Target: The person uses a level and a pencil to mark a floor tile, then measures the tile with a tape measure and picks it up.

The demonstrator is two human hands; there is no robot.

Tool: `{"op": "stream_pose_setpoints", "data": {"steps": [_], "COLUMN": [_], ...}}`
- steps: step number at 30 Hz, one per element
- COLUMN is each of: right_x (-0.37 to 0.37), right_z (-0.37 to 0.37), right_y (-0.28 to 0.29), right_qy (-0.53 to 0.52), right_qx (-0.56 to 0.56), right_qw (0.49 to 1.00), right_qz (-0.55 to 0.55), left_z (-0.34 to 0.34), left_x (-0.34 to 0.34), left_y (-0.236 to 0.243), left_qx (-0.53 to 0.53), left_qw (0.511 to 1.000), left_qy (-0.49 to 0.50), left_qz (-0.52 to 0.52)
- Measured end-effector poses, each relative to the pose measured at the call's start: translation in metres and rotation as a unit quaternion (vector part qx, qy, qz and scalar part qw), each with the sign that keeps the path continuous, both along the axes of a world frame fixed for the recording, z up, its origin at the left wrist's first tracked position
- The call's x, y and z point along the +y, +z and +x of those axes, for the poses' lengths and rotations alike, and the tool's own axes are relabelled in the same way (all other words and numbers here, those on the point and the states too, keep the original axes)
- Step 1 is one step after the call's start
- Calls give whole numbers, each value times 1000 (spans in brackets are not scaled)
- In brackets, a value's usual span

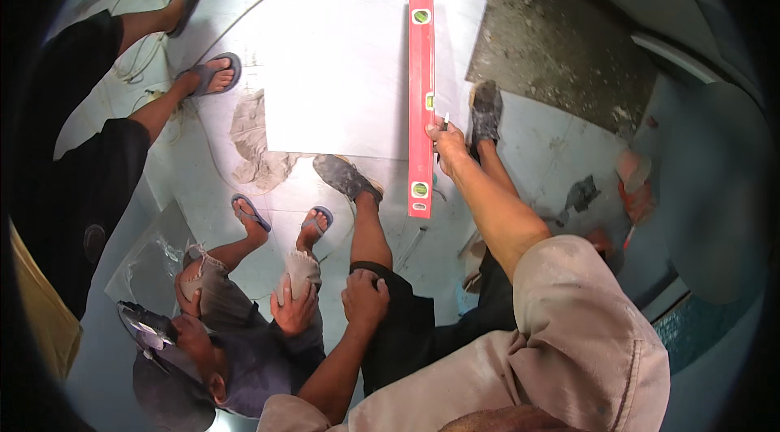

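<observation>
My right hand (448, 145) is closed around a slim dark pen with a white end (446, 121). Its thumb touches the right edge of a red spirit level (421, 66) with several yellow-green vials. The level lies lengthwise away from me across a large pale tile (341, 66), and its near end sticks out past the tile's near edge. What the lower fingers of that hand do is partly hidden. On my bent left knee rests my left hand (365, 297), its fingers draped over the dark cloth and holding no object.
A person (260, 359) squats close at my left. Another stands far left in sandals (219, 75). Grey mortar (252, 140) lies by the tile's left side, rough rubble ground (552, 42) beyond its right. A large grey rounded shape (711, 188) stands at the right.
</observation>
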State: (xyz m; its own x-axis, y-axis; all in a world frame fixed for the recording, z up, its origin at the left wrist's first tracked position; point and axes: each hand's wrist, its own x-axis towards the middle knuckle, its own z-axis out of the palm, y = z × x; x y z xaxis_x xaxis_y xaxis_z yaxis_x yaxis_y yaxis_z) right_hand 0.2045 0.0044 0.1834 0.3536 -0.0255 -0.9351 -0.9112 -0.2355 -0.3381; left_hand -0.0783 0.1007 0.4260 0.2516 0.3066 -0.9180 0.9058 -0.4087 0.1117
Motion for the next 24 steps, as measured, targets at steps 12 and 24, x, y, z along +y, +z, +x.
{"op": "stream_pose_setpoints", "data": {"steps": [12, 24], "right_x": [-128, -295], "right_z": [23, 9], "right_y": [-15, -122], "right_qy": [-54, -66], "right_qx": [-87, -37], "right_qw": [967, 990], "right_qz": [-232, -123], "left_z": [5, 78], "left_x": [-1, -198], "left_y": [4, -323], "left_qx": [-41, 42], "left_qw": [997, 986], "left_qy": [-67, 157], "left_qz": [18, -36]}}
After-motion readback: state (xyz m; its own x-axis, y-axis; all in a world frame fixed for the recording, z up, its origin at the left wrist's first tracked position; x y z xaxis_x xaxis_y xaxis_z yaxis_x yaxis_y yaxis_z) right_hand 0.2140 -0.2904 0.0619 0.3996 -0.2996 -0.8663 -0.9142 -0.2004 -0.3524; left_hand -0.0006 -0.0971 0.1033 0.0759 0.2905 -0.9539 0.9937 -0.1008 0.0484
